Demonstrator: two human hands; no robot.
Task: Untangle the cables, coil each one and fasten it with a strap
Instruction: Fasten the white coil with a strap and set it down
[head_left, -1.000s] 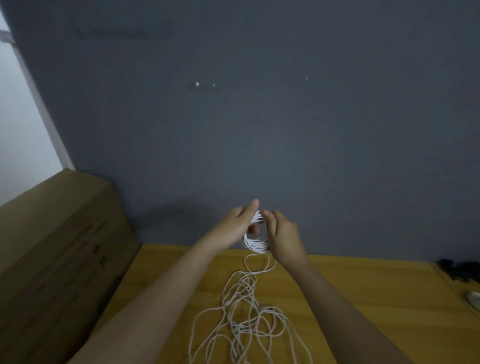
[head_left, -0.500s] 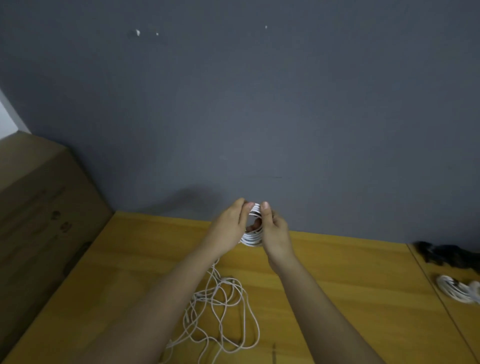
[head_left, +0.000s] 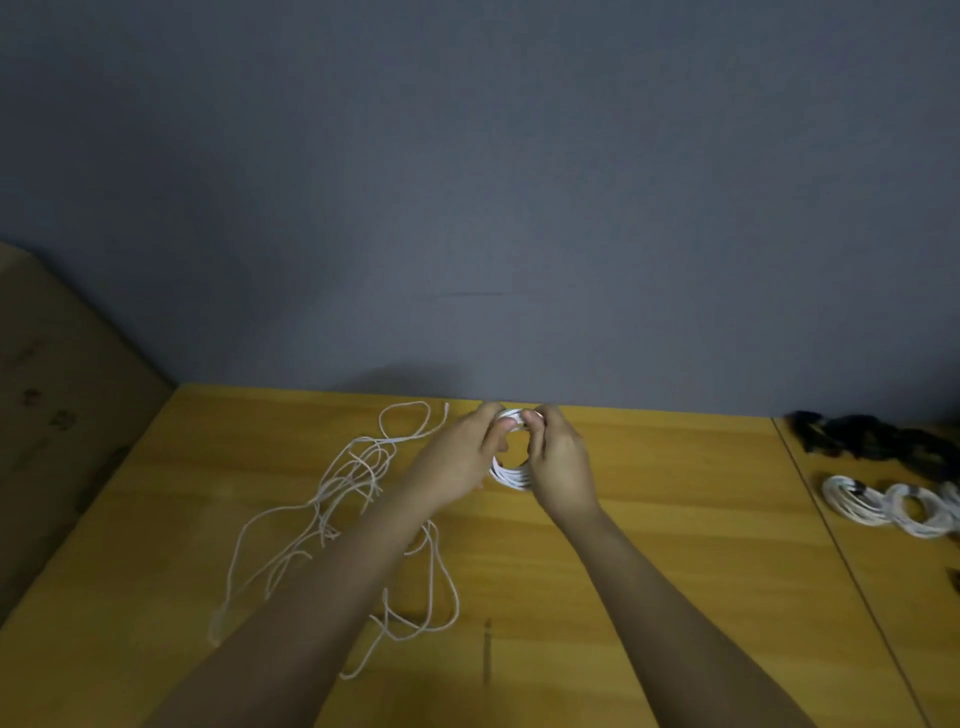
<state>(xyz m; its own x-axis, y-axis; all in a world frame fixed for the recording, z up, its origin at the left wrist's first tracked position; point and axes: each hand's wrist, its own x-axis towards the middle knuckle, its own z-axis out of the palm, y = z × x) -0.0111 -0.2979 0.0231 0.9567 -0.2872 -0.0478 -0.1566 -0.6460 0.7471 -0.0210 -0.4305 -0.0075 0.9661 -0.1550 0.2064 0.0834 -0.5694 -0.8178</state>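
Observation:
A small white cable coil (head_left: 511, 475) stands upright between my two hands, just above the wooden table (head_left: 675, 571) near the wall. My left hand (head_left: 462, 460) grips the coil's left side with thumb and fingers at its top. On the right side, my right hand (head_left: 558, 462) holds the coil, its fingertips meeting the left ones at the top. A loose tangle of white cable (head_left: 358, 514) sprawls on the table to the left, partly under my left forearm.
Two coiled white cables (head_left: 893, 501) lie at the right edge, with a dark heap of straps or cables (head_left: 872, 439) behind them. A cardboard box (head_left: 57, 415) stands at the left. A grey wall (head_left: 467, 208) closes the table's far edge.
The view tilted down and turned right, showing more table and the coiled cables at right. My hands with the coil came lower toward the table. The loose tangle now lies further left.

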